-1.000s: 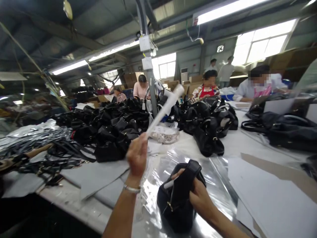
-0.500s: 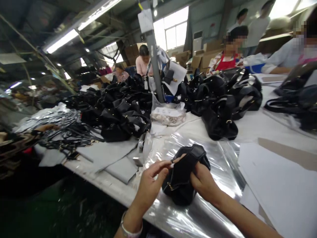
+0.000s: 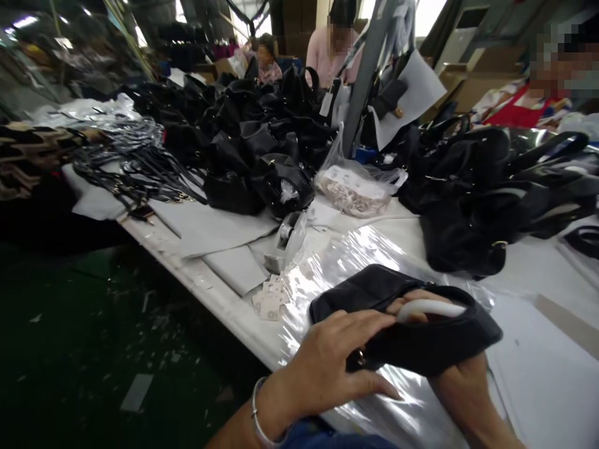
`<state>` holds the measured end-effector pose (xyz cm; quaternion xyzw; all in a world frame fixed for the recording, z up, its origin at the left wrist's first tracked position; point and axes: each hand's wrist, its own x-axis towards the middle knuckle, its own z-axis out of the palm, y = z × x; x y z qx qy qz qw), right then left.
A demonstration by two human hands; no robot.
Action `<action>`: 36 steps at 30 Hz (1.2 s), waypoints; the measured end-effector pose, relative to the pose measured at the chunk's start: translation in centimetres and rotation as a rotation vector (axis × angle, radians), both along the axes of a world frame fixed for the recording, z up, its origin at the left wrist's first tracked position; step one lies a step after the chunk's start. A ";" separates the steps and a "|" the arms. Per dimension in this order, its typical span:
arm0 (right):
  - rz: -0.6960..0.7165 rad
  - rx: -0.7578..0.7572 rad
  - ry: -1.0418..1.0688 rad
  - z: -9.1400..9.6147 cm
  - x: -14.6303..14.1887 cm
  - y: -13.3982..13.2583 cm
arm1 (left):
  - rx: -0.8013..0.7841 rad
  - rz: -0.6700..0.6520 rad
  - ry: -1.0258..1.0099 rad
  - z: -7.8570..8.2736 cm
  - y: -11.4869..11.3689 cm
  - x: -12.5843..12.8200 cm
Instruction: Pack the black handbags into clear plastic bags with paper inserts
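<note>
A small black bag (image 3: 402,324) lies on clear plastic film (image 3: 355,255) at the near table edge. My left hand (image 3: 337,368), with a bangle on the wrist, rests its fingers on the bag's near side and mouth. My right hand (image 3: 461,383) grips the bag from below on the right. A rolled white paper piece (image 3: 430,307) sits in the bag's opening, with fingertips touching it.
A tape dispenser (image 3: 285,240) and small white tags (image 3: 271,299) lie left of the bag. Grey sheets (image 3: 210,231), black straps (image 3: 135,165), piles of black bags (image 3: 262,137), a plastic sack (image 3: 353,187). People sit across the table. The floor drops off at left.
My left hand came down from holding a white paper roll up in the air and now rests on the bag; the roll sits in the bag's mouth. The view tilted downward.
</note>
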<state>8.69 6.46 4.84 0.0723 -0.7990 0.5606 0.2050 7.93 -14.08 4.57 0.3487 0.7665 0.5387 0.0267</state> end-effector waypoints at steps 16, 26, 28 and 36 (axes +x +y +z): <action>0.371 0.328 -0.321 0.0 0.5 2.3 | -0.036 0.189 -0.062 -0.7 0.9 -1.2; 0.002 0.171 -0.273 1.3 3.3 3.7 | -0.298 0.119 -0.108 4.7 4.4 -4.5; 0.042 0.117 -0.208 1.3 3.4 3.5 | -0.363 0.049 -0.142 6.1 5.5 -5.0; -0.062 0.244 -0.082 -0.5 6.6 6.3 | -0.304 -0.080 -0.439 8.3 5.8 -7.7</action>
